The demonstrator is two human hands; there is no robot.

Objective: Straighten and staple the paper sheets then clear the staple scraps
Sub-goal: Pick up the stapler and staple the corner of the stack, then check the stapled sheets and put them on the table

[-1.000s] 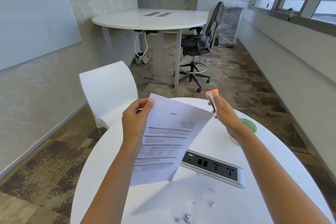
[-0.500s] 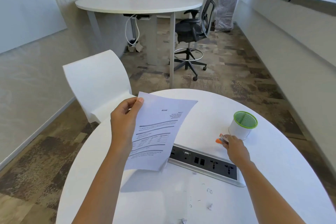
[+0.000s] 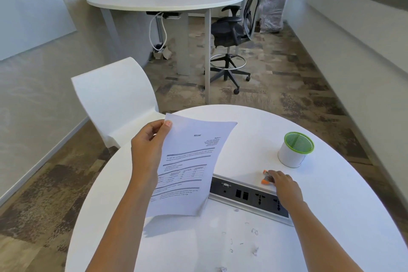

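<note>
My left hand holds printed paper sheets by their top left corner, lifted above the round white table. My right hand rests on the table behind the socket strip, fingers on a small orange stapler that lies on the surface. Bent staple scraps and small paper bits are scattered on the table near its front edge.
A white cup with a green mesh rim stands right of the stapler. A grey power socket strip is set into the table's middle. A white chair stands at the left; a black office chair and another table are farther back.
My right hand has come down from beside the sheets' top right corner and set the stapler on the table by the cup. The sheets stay in my left hand.
</note>
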